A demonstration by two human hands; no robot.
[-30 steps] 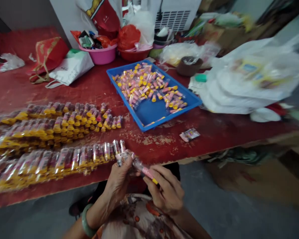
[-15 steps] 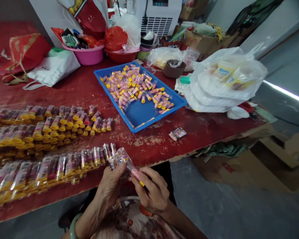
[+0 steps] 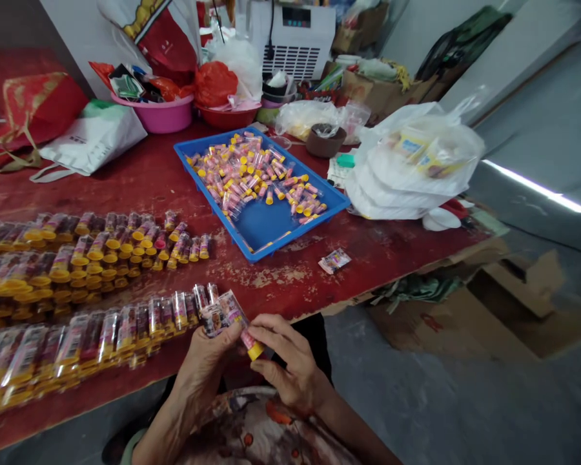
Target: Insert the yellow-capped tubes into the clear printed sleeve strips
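Observation:
My left hand is closed, its thumb pressing on some small printed packets and the side of a clear plastic tube. The tube has pink contents, a printed piece at its upper end and a yellow end cap at the bottom. My right hand grips this tube close to the cap, fingers on top and thumb below. Beyond my left hand, rows of similar tubes with yellow ends lie stacked. A blue tray farther off holds many loose pink-and-yellow tubes.
Another small printed packet stack lies on the red table. White plastic bags stand at the right, near a brown tape roll. A pink basin sits at the back left. Cardboard boxes are on the floor.
The tube has turned in my hands, so its yellow cap now shows more fully. My right fingers have shifted along it. The whole view has moved slightly.

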